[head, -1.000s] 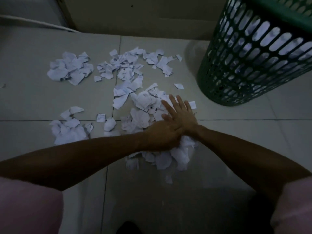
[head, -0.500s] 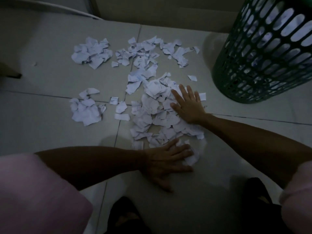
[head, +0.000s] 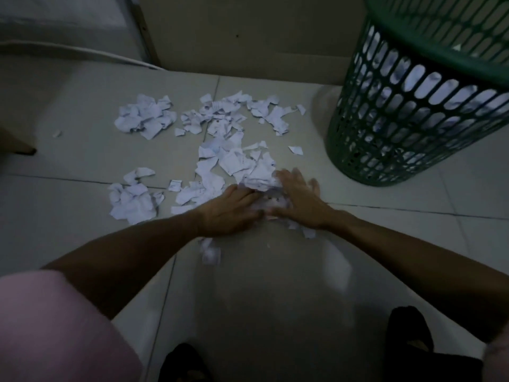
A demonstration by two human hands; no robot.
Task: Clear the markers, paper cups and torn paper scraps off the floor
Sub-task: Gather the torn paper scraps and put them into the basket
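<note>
My left hand and right hand lie side by side on the floor, with a bunch of paper scraps between them and just ahead. More scraps spread beyond: one heap far left, another near left, and a strip along the back. A few bits lie behind my left hand. The basket stands to the right, with paper inside.
</note>
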